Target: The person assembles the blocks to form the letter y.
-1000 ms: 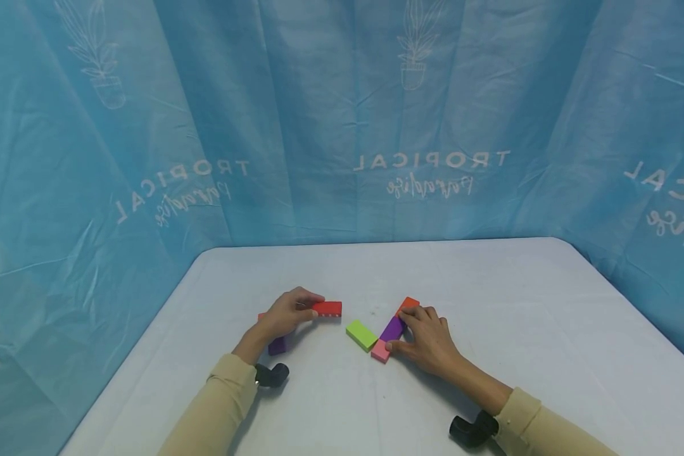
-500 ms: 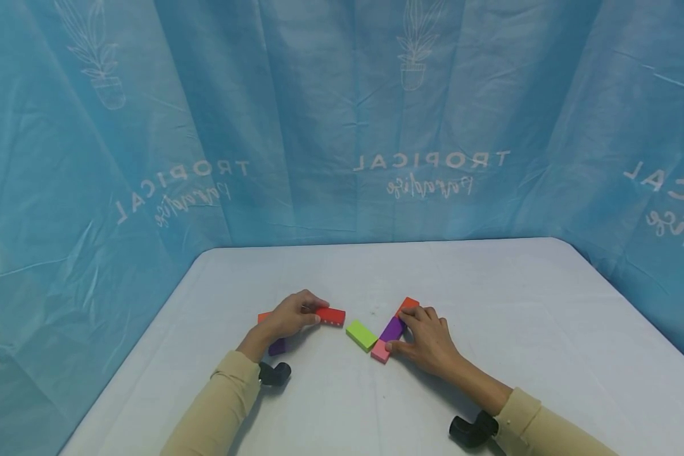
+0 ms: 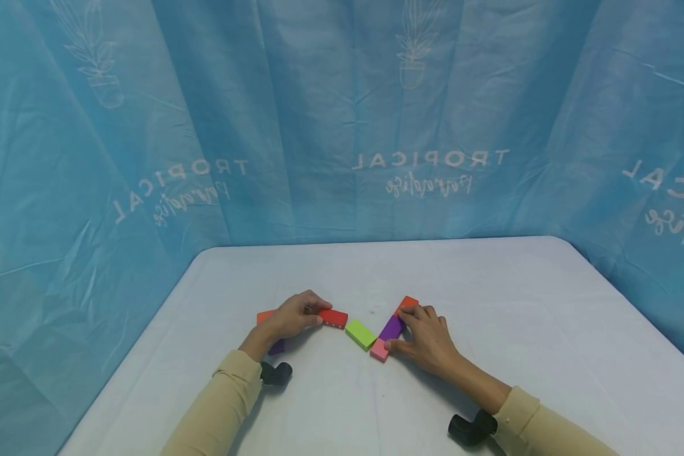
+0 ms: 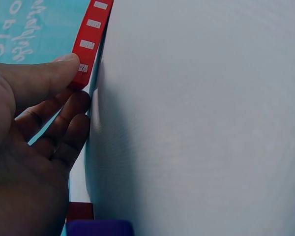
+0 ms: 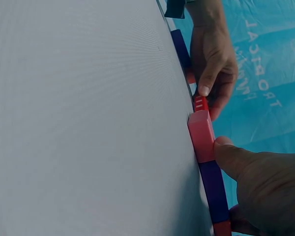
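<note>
My left hand (image 3: 295, 315) pinches one end of a red block (image 3: 334, 318) between thumb and fingers. White printed marks run along the block's side in the left wrist view. Its other end comes close to a lime green block (image 3: 360, 334) lying on the table. A pink block (image 3: 379, 351), a purple block (image 3: 391, 327) and an orange block (image 3: 408, 303) form a slanting row on the right. My right hand (image 3: 431, 340) holds this row, thumb at the pink block (image 5: 202, 135), fingers curled near where purple and orange meet. The lime block's near corner is right at the pink one.
Behind my left wrist lie another orange block (image 3: 265, 315) and another purple block (image 3: 276, 346), both partly hidden by the arm. A white cloth covers the table (image 3: 490, 278). A blue printed curtain (image 3: 319, 126) hangs beyond its far edge.
My left hand has brought the red block slightly right and nearer to me, turning it so its right end points toward the lime block. My right hand and its row stay still.
</note>
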Demonstrator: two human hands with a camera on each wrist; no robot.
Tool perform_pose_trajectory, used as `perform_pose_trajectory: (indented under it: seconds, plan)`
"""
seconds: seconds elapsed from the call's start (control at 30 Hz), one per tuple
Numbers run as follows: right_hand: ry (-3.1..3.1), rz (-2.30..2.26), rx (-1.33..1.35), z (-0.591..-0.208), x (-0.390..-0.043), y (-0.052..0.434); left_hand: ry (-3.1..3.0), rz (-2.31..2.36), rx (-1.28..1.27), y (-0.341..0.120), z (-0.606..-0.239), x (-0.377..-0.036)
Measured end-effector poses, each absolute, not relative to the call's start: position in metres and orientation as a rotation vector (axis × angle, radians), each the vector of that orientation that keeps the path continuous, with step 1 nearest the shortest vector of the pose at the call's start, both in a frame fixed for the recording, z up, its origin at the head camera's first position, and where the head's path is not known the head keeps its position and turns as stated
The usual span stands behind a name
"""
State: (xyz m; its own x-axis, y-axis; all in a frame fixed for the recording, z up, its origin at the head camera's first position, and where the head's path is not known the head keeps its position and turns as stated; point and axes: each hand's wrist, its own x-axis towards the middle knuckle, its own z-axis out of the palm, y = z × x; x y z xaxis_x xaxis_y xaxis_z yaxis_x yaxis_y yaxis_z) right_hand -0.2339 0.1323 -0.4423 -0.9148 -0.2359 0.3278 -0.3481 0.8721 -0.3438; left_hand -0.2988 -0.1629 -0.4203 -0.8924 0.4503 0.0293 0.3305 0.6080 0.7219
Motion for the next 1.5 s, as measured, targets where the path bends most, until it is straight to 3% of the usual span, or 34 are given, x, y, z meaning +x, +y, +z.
perform_pose_trajectory:
  seconds: [1.0, 1.5]
  plan:
    - [-2.774, 0.599, 0.434, -0.441, -0.234, 0.133, 2.951, 1.300, 0.070, -0.140, -0.429, -0.272]
    - [-2.761, 0.599, 0.455, -0.443, -0.234, 0.133, 3.071, 1.255, 0.002, -0.119, -0.428, -0.258]
